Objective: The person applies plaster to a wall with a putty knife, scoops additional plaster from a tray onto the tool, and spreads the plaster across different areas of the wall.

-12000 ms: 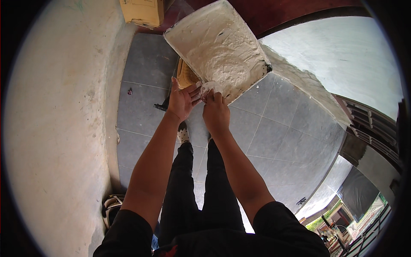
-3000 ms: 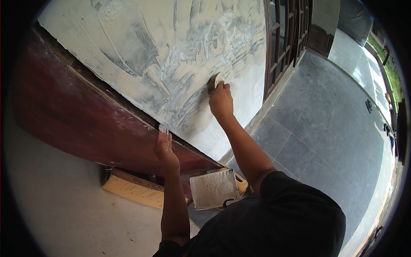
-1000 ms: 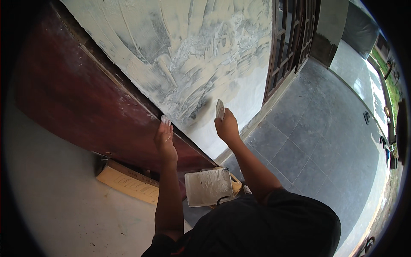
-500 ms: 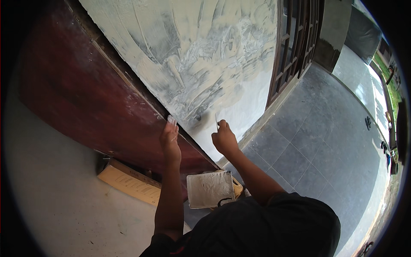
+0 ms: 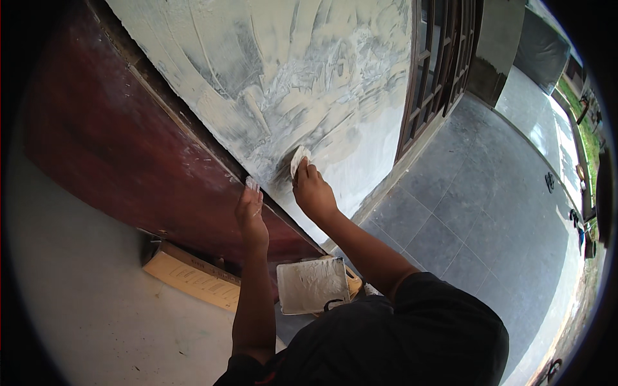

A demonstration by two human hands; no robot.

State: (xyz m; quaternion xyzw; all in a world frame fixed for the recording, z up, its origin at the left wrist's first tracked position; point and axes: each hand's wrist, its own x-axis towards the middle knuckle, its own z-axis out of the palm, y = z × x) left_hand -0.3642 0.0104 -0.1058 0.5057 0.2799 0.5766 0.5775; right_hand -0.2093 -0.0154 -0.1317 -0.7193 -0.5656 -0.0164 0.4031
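My right hand point(image 5: 314, 193) grips a putty knife point(image 5: 299, 161), its blade coated with pale putty and close against the wall point(image 5: 341, 96). Whether the blade touches the wall is hard to tell. Pale putty streaks cover that wall over darker grey patches, with a smoother white area low on the right. My left hand point(image 5: 251, 209) is at the edge of the dark red door panel point(image 5: 141, 141), fingers stretched upward and their tips smeared white. Below my hands, a square open container point(image 5: 309, 287) has putty inside.
A long cardboard box point(image 5: 193, 276) lies on the floor below the red panel. On the right are a dark wooden window frame point(image 5: 425, 77) and grey floor tiles point(image 5: 450, 212). Sandals point(image 5: 550, 182) lie farther off on the tiles.
My right hand has moved left and up along the wall, turning so that the putty knife's blade shows its coated face. My left hand stays at the panel's edge.
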